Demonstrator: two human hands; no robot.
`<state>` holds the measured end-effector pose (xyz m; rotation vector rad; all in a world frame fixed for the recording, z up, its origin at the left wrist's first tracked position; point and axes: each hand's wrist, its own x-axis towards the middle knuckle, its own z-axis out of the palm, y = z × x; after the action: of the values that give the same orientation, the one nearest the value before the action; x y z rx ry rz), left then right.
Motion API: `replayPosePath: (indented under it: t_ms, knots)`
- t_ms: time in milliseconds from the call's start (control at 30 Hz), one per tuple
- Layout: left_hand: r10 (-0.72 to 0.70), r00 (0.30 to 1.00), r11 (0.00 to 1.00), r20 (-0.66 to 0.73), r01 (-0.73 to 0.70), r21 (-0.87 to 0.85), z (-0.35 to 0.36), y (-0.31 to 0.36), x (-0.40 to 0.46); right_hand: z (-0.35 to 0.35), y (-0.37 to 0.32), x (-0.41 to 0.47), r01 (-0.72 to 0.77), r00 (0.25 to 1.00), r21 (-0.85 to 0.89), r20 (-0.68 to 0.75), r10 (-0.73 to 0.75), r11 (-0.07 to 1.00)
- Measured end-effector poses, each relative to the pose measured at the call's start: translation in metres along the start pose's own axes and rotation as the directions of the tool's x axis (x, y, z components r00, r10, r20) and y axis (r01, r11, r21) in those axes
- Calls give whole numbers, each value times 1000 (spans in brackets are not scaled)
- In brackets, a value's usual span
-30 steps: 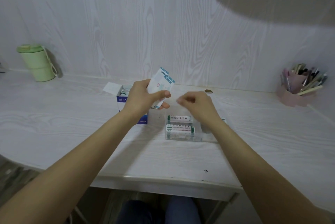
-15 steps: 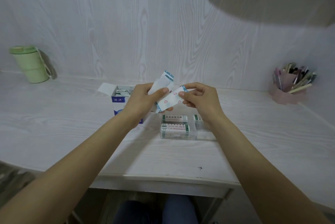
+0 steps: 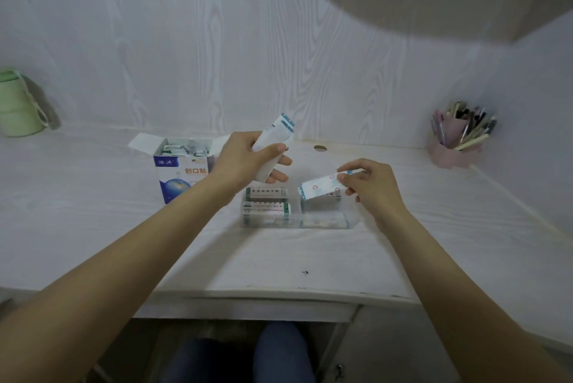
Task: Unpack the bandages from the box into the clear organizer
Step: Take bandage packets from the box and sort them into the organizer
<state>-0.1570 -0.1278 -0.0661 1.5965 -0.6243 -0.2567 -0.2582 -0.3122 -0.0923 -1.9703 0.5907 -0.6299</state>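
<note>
Blue-white box (image 3: 183,176) lettered 创口贴, beside clear organizer (image 3: 350,221).

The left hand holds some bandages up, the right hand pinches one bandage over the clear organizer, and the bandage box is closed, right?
Not quite. In the head view the box stands open, flaps up, with bandages inside. The rest is right: the left hand holds a few bandages up, and the right hand pinches one bandage over the clear organizer.

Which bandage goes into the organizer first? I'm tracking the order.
Likely the single bandage pinched by the right hand; it hangs over the clear organizer, while the left hand holds its stack higher.
</note>
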Motion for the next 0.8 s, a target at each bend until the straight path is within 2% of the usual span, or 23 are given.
replayPosePath:
  t_ms: [100, 233, 333, 433, 600, 700, 733, 800]
  knots:
    - [-6, 1000, 1000, 16, 6, 7, 10, -1, -1, 0, 14, 1, 6, 1000, -190, 11, -4, 982]
    - [-3, 1000, 1000, 23, 3, -1, 16, -4, -2, 8, 21, 1, 72, 994, -415, 106, -30, 907]
    - [-10, 1000, 1000, 21, 10, 9, 18, -4, -3, 13, 19, -1, 85, 990, -589, 139, -2, 804]
    - [-13, 1000, 1000, 20, 13, 14, 18, -4, -4, 14, 12, -1, 118, 986, -677, 168, -4, 727]
    - [-17, 1000, 1000, 22, 16, 6, 17, -5, -4, 17, 10, 2, 151, 981, -741, 192, -8, 654]
    - [-16, 999, 1000, 29, 16, 8, 17, -5, -5, 16, 9, 6, 192, 960, -746, 276, 35, 638]
    - [-17, 999, 1000, 35, 17, 6, 17, -5, -5, 16, 8, 7, 207, 956, -724, 294, 23, 658]
    - [-32, 998, 999, 55, 33, -10, 16, -5, -4, 14, 6, 8, 203, 966, -563, 251, -69, 801]
